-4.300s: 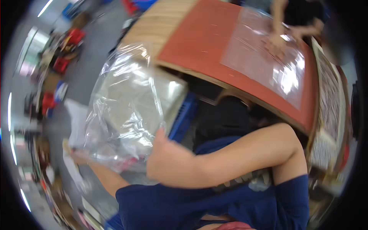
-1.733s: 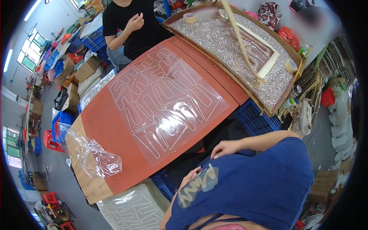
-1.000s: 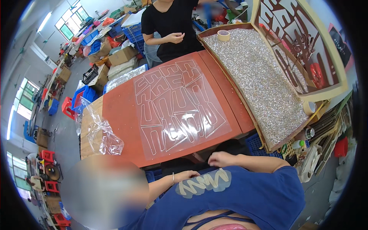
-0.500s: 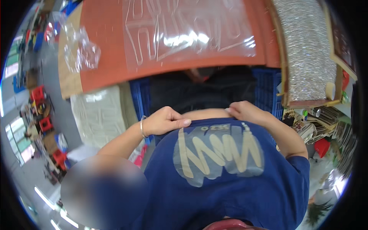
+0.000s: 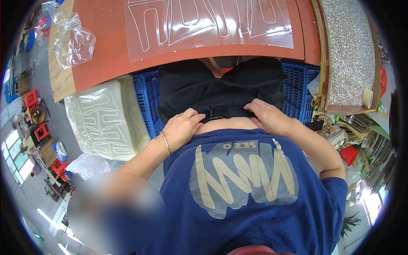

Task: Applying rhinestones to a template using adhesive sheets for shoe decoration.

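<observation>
Both hands are resting at the person's waist, on a black strap with a plastic buckle (image 5: 211, 114) that is lying across dark, soft-looking trousers. The left hand (image 5: 183, 127) is curling loosely, fingertips touching the strap just left of the buckle; a thin metal bangle (image 5: 165, 142) is circling its wrist. The right hand (image 5: 268, 117) is lying flat with fingers together on the strap's right end — whether either hand is actually pinching the strap I cannot tell.

Above them a rust-red bench (image 5: 108, 46) is carrying a glossy clear plastic sheet (image 5: 208, 21) scored with long angular outlines, and a crumpled clear plastic bag (image 5: 72, 38) is sitting near its left edge. Blue ribbed plastic crates (image 5: 146, 102) are standing under the bench either side of the legs. To the right, a shallow wooden tray (image 5: 376, 63) is holding a bed of fine, glittery silver grains — a roll of tape (image 5: 366, 97) is sitting at its near corner.
</observation>
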A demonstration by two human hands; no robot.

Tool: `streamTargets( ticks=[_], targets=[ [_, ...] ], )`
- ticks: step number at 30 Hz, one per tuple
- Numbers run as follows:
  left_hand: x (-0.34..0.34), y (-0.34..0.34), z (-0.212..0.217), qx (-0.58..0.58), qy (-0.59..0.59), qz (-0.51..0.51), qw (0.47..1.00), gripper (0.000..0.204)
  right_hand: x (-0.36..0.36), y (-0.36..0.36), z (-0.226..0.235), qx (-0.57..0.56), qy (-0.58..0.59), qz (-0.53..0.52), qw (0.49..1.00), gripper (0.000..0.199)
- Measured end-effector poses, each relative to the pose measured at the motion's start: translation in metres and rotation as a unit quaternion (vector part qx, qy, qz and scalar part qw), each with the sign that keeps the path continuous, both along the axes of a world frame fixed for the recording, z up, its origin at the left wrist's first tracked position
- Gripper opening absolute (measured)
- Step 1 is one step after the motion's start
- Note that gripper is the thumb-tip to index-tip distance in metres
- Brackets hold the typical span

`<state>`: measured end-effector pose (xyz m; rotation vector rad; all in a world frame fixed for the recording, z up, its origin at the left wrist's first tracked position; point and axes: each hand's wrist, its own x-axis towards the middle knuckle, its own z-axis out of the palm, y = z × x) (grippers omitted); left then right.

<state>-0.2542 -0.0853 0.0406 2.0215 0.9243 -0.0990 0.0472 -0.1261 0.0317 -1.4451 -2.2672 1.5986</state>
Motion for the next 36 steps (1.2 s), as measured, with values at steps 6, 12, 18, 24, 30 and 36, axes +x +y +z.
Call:
streamTargets(
  ticks=[6,12,18,24,30,36],
  targets=[
    [0.005,0.010,-0.007,-0.032,-0.005,-0.035,0.999,0.032,0.003,-0.007,-0.019,0.151,0.052,-0.040,0.986,0.029],
    [0.019,0.019,-0.013,-0.106,-0.031,0.039,0.993,0.040,-0.021,0.016,-0.014,0.218,0.013,0.030,0.975,0.015],
    [0.039,0.018,-0.012,-0.063,0.017,0.069,0.996,0.038,-0.041,0.023,-0.035,0.379,-0.027,0.009,0.925,0.013],
    [0.036,0.019,-0.033,0.059,-0.001,0.050,0.997,0.027,-0.047,0.029,-0.022,0.401,0.036,0.067,0.913,0.009],
    [0.031,0.017,-0.038,0.161,-0.061,0.042,0.984,0.018,-0.035,0.019,-0.008,0.257,0.059,0.143,0.954,0.013],
    [0.030,0.018,-0.044,0.195,-0.085,0.050,0.976,0.016,-0.054,0.026,-0.009,0.330,-0.069,0.227,0.914,0.009]
  ],
)
